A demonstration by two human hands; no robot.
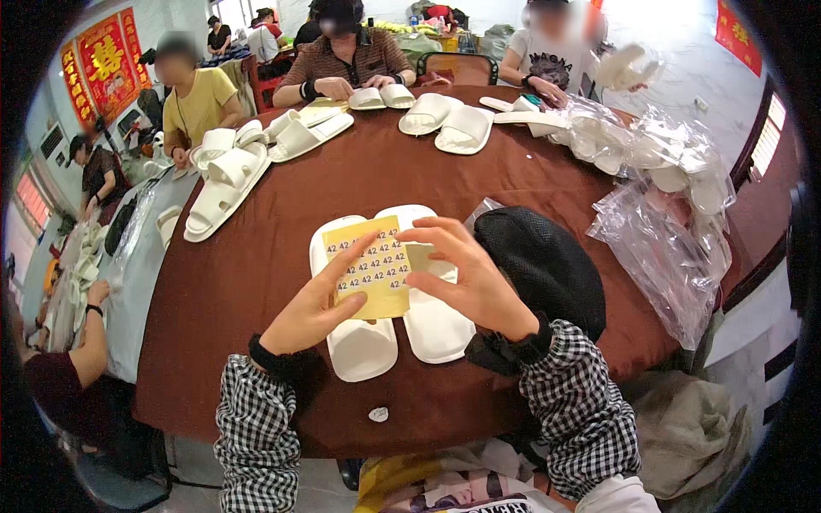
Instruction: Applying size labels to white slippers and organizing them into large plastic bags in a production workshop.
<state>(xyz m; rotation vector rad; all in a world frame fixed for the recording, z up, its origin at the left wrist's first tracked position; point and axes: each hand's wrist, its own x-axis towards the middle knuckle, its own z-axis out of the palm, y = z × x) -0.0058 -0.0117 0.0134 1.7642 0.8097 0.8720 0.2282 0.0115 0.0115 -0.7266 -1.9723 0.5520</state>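
My left hand point(321, 299) grips a yellow sheet of small white number stickers point(372, 267), held up above the table with the thumb across its front. At the sheet's right edge is my right hand point(475, 278), fingers curved and apart, thumb near the lower right stickers. I cannot see any sticker on its fingertips. Below the sheet lies a pair of white slippers, the left slipper point(363, 352) and the right slipper point(440, 332) side by side, their middles partly hidden by sheet and hands. Beside my right hand rests a black mesh cap point(547, 265).
The brown-covered table point(256, 342) carries more white slippers point(229, 184) along its far side. Clear plastic bags point(658, 248), some with slippers inside, lie at the right. A small white scrap point(378, 415) lies near the front edge. Several people work around the table.
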